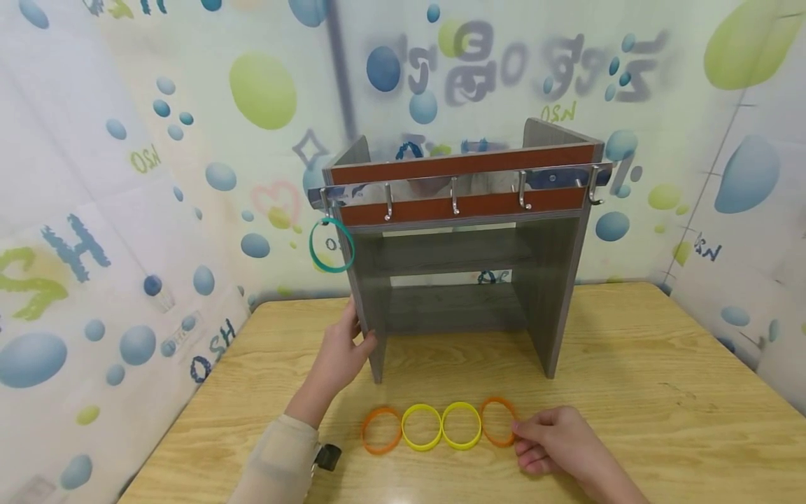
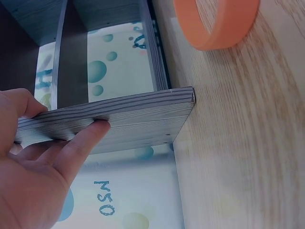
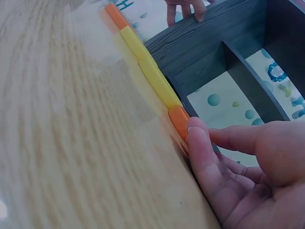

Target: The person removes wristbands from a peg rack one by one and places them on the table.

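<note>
Teal band [image 1: 329,269] hung on the leftmost hook [image 1: 324,201]; the left hand [image 1: 340,353] gripped the grey rack [image 1: 371,308] by its side. On the table [image 1: 655,406], a yellow band [image 3: 159,87] touched the rightmost orange band [image 3: 178,120], pinched by the right hand [image 1: 557,444]; a light pinch seemed best, lest either skid.

From the head, looks forward and down at the grey shelf [image 1: 453,250]; from each wrist, looks nearer, tilted, sharing its left panel [image 2: 143,121]
</note>
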The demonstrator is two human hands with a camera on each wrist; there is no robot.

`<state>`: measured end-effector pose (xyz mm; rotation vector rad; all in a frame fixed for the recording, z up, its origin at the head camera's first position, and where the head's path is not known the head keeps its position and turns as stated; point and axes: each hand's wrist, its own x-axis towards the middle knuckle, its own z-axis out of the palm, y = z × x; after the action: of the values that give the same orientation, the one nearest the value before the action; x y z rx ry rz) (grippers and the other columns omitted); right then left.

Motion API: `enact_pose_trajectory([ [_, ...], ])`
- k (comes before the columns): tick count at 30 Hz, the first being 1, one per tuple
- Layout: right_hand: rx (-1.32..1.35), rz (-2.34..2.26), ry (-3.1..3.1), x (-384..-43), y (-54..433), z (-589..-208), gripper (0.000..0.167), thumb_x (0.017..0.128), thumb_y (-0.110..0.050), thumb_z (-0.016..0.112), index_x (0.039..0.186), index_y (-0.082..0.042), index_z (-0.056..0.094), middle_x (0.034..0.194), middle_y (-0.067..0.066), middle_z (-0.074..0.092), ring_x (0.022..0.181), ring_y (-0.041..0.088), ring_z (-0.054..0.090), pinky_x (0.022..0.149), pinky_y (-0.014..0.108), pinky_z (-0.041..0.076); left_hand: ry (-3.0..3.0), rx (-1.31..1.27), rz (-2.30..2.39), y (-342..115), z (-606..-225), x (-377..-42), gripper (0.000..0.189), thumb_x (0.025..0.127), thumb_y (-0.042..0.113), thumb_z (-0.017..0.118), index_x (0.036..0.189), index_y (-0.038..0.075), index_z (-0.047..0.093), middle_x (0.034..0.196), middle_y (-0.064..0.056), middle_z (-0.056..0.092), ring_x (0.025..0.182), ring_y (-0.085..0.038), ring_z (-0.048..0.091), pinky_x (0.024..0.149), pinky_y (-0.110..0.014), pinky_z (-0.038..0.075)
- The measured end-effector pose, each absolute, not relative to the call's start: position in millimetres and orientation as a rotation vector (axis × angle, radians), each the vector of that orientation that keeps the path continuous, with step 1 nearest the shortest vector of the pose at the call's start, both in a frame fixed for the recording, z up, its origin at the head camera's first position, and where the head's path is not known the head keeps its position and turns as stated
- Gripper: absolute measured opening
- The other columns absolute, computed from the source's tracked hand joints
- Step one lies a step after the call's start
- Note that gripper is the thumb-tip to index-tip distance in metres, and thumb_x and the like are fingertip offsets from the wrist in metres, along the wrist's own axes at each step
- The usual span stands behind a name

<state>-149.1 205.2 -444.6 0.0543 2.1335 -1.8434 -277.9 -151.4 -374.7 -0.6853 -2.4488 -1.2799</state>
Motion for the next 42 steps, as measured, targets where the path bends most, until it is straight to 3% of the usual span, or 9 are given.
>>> enact_pose_trajectory([
  [27,-0.04,-1.697,2.297,-150.4,204.7,-419.0,0.027,0.102,-0.018,0.067,0.101,0.009,0.072,0.078,0.004,0.073,0.067,0.012,0.071,0.062,0.03,0.067,-2.409,-0.726,-1.308,-153.3,-373.7,-281.3,0.082,0.099,-0.004,0.061,0.17,0.015,0.025,0.158,-0.025,0.054,0.145,-0.038,0.055,0.114,-0.054,0.053],
  [34,-0.058,-1.724,2.285,-157.2,202.7,-406.9,0.039,0.101,-0.015,0.069,0.123,0.017,0.064,0.085,0.008,0.075,0.065,0.014,0.072,0.061,0.031,0.067,-2.405,-0.726,-1.3,-153.3,-372.1,-280.2,0.08,0.098,-0.005,0.061,0.169,0.016,0.028,0.158,-0.023,0.054,0.143,-0.039,0.057,0.114,-0.053,0.054],
  [42,-0.138,-1.669,2.33,-167.4,192.9,-391.3,0.039,0.1,-0.014,0.071,0.124,0.016,0.065,0.083,0.011,0.075,0.065,0.015,0.071,0.06,0.031,0.066,-2.407,-0.729,-1.294,-152.3,-374.2,-279.9,0.082,0.098,-0.005,0.061,0.169,0.016,0.027,0.156,-0.025,0.056,0.14,-0.04,0.059,0.112,-0.054,0.055],
])
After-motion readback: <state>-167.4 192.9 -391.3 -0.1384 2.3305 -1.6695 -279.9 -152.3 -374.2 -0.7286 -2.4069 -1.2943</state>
